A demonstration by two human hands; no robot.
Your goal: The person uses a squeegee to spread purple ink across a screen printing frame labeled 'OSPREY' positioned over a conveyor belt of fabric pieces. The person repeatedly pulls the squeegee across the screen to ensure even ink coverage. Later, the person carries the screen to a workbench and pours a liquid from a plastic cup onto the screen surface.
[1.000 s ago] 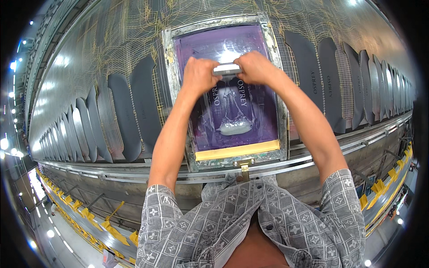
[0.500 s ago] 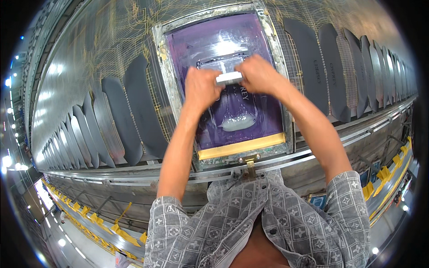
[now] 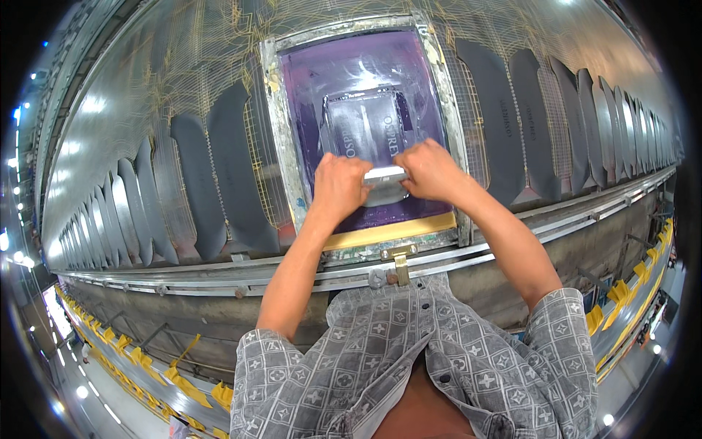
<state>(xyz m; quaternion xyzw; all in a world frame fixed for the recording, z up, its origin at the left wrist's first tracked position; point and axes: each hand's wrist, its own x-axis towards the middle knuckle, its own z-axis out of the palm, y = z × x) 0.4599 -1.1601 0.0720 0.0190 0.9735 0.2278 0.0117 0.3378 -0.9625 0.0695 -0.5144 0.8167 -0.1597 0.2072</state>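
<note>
A framed printing screen with purple mesh (image 3: 316, 62) lies in front of me on a long table. Both my hands grip a squeegee with a pale, light-coloured top edge (image 3: 385, 174), held crosswise near the mesh's near end. My left hand (image 3: 341, 187) is closed round its left end, and my right hand (image 3: 434, 173) is closed round its right end. Beyond the squeegee, a stencil area with lettering (image 3: 365, 117) shows wet and shiny. The squeegee's lower edge is partly hidden by my fingers. A yellow strip (image 3: 391, 230) runs along the screen's near edge.
Dark grey shaped fabric pieces (image 3: 497, 117) lie in rows to the right, and more grey pieces (image 3: 238, 168) to the left. A metal rail (image 3: 504, 241) edges the table near me, with a brass-coloured bracket (image 3: 401, 267) at the frame. Yellow pieces (image 3: 618, 294) hang along a lower rail.
Both hands have drawn the squeegee toward me, from the middle of the mesh to near its close end. More of the lettered stencil shows behind it.
</note>
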